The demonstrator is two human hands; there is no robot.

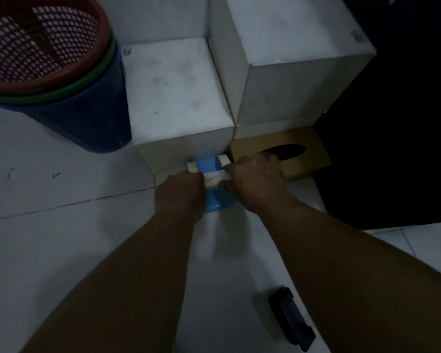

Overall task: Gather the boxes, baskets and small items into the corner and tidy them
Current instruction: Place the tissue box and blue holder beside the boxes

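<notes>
A small black item point(292, 318) is lying nearest, low on the right of the tiled floor point(61, 238) and well apart from the pile, so it is probably still waiting to be gathered; beyond it the two forearms point(143, 276) are reaching forward side by side. The left hand point(180, 193) is curling round the left side of a blue holder point(219, 203); the right hand point(256, 178) is closing its fingers over the white pieces point(192, 166) on top, likely so that holder and pieces travel as one; the dim light is hiding what those pieces are. The holder is sitting on the floor right against the front of the low white box point(173, 93), beside the brown tissue box point(313, 161), seemingly being tucked in to close the gap. Behind, a tall white box point(290, 72) is standing flush with the low one; far left, the baskets point(61, 80) are nesting one inside another, saving room.
</notes>
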